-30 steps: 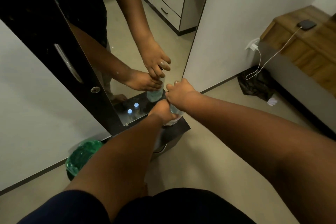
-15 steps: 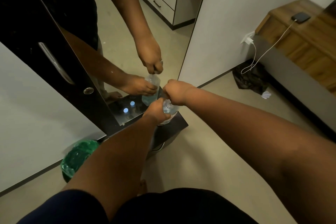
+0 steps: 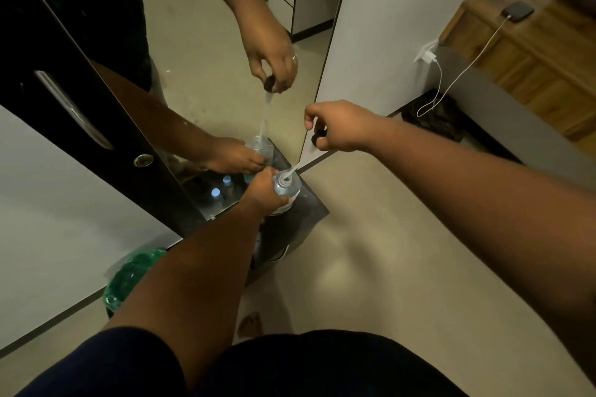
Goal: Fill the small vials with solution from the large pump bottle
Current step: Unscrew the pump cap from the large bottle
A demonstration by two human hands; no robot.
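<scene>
Beige floor (image 3: 371, 235) runs up to a tall mirror (image 3: 206, 51) leaning in the corner between a dark wardrobe door (image 3: 64, 80) and a white wall (image 3: 387, 10). Well off to the right of the mirror, a wooden cabinet (image 3: 522, 51) carries a dark phone (image 3: 517, 11) on a white charging cable (image 3: 451, 80). At the mirror's foot sits a low black stand (image 3: 309, 206), and to the left of that, a green plastic bag (image 3: 132, 274).

On the stand, the left hand (image 3: 263, 192) is wrapped round a clear pump bottle (image 3: 287, 188) holding pale liquid. The right hand (image 3: 338, 127) is raised above it, close to the mirror's edge, fingers pinching the black pump head (image 3: 317, 138); its white dip tube (image 3: 292, 171) slants down with the end inside the bottle's neck. Small vials appear only as a reflection (image 3: 221, 187) low in the mirror, two pale caps, I think, though it is dim there.
</scene>
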